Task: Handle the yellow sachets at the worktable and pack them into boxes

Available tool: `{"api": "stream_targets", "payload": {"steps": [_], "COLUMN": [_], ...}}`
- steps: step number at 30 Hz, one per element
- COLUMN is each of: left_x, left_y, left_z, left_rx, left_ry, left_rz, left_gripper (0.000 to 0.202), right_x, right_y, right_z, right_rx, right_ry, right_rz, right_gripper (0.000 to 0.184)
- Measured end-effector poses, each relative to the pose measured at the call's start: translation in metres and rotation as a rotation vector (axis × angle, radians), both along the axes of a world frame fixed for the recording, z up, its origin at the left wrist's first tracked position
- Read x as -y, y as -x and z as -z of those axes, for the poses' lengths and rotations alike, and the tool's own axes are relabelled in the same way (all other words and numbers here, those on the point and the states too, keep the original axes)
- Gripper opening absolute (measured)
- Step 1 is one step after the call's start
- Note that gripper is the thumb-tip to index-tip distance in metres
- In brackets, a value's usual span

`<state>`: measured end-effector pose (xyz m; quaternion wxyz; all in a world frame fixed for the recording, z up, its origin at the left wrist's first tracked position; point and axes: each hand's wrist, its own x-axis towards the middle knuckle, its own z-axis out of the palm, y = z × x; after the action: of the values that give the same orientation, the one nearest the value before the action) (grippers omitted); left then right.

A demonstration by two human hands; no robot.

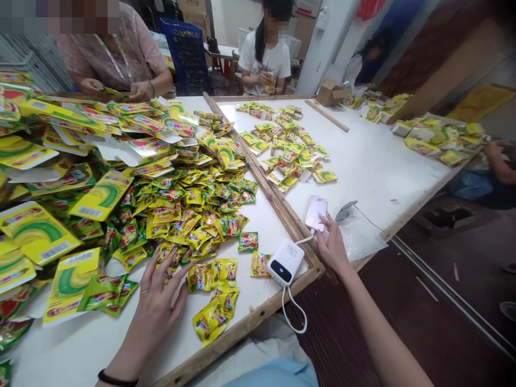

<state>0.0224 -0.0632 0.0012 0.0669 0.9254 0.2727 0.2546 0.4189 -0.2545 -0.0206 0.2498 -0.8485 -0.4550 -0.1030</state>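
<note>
Sachets (189,215) beneath left hand (163,293), phone (315,213) against right hand (332,246).

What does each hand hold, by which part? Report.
Left hand at foil packets: no hold visible. Right hand touches smartphone at its lower right; grip unclear.

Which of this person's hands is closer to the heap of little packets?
Left. The left hand is at the near edge of the heap; the right hand is across the wooden strip, at the phone.
</note>
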Motion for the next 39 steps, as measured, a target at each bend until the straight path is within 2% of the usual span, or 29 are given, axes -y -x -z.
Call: {"api": "stream_targets", "payload": {"steps": [4,10,15,18,21,26,29,31,34,36,39], "left_x": [0.005,0.007,0.007,0.007,0.011,0.023,0.031,0.034,0.035,0.034,0.031], "left_y": [-0.008,-0.008,-0.006,-0.011,-0.017,-0.032,-0.053,-0.075,-0.119,-0.152,-0.193], "left_z": [-0.003,-0.005,-0.006,-0.011,-0.019,-0.031,-0.037,-0.041,-0.044,-0.041,-0.033], "left_rx": [0.01,0.023,0.074,0.111,0.171,0.355,0.526,0.653,0.792,0.83,0.857], "left_ry": [0.017,0.034,0.056,0.071,0.081,0.164,0.376,0.683,1.201,1.436,1.62], "left_rz": [-0.003,-0.04,-0.062,-0.074,-0.088,-0.179,-0.162,-0.042,0.189,0.273,0.241], "left_gripper": [0.038,0.036,0.034,0.035,0.034,0.028,0.023,0.022,0.025,0.031,0.035], "right_x": [-0.004,-0.016,-0.04,-0.063,-0.079,-0.074,-0.064,-0.06,-0.058,-0.059,-0.057], "right_y": [-0.002,-0.002,-0.006,-0.014,-0.022,-0.032,-0.03,-0.02,0.006,0.025,0.042], "right_z": [-0.011,-0.03,-0.037,-0.037,-0.038,-0.05,-0.064,-0.074,-0.085,-0.086,-0.081], "right_rx": [0.018,-0.007,-0.119,-0.206,-0.262,-0.309,-0.3,-0.275,-0.191,-0.1,0.033], "right_ry": [-0.03,0.211,0.388,0.489,0.511,0.444,0.359,0.295,0.202,0.176,0.152], "right_rz": [0.165,0.365,0.483,0.506,0.512,0.483,0.421,0.331,0.089,-0.025,-0.032], "right_gripper": [0.05,0.054,0.091,0.103,0.106,0.099,0.095,0.094,0.101,0.105,0.103]}}
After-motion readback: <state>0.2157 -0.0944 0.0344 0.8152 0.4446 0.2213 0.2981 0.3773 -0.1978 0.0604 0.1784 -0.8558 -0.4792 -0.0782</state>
